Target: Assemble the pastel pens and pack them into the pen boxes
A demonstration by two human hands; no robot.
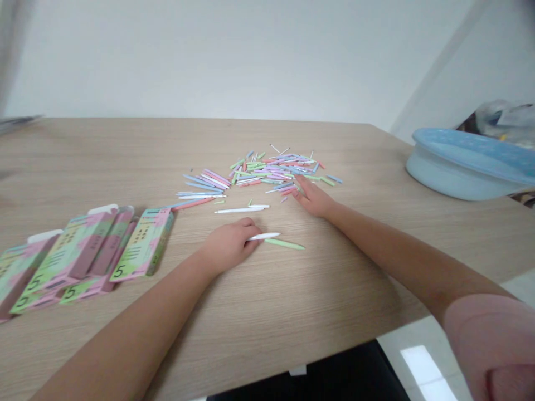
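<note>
My left hand (231, 245) is closed around a white pen (264, 236), whose tip end sticks out to the right. A light green pen part (286, 244) lies on the table just beside it. My right hand (314, 197) reaches to the near right edge of a heap of pen parts (276, 167) in pink, blue, purple, green and white. Its thumb and fingers are apart, with small parts at the fingertips. Between my hands and the heap lie white pens (240, 210). Blue, purple and red pens (204, 184) are laid together left of the heap.
Several pink and green boxes (144, 242) marked 5 are stacked on the left of the wooden table (326, 312). A light blue basin (463, 170) stands at the right. A white wall (234, 61) rises behind, and a black seat (317, 379) shows below the front edge.
</note>
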